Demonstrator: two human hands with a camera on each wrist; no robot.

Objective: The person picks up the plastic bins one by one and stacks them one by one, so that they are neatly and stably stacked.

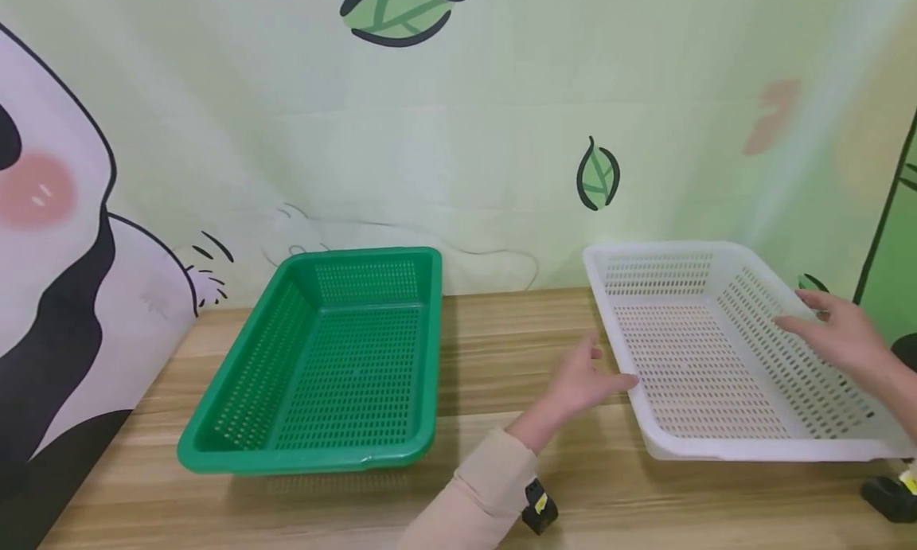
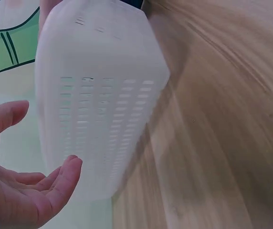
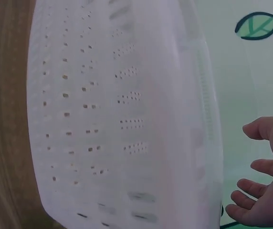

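A white perforated plastic basket point(image 1: 716, 448) rests on the wooden table at the right. At its left rim my left hand point(image 1: 579, 381) has its fingers spread, the thumb overlapping the rim in the head view. The left wrist view shows that hand point(image 2: 26, 186) beside the basket's outer wall point(image 2: 98, 62), gripping nothing. By the right rim is my right hand point(image 1: 838, 335), thumb and fingers apart. In the right wrist view a gap separates those fingers point(image 3: 253, 191) from the basket point(image 3: 184, 119). Inside the basket only its slotted floor shows.
A green perforated basket point(image 1: 308, 460) stands on the left of the wooden table point(image 1: 516, 327). A printed cloth point(image 1: 501, 136) with leaves and a panda hangs right behind both baskets. Black devices with yellow marks point(image 1: 540, 509) show near both wrists.
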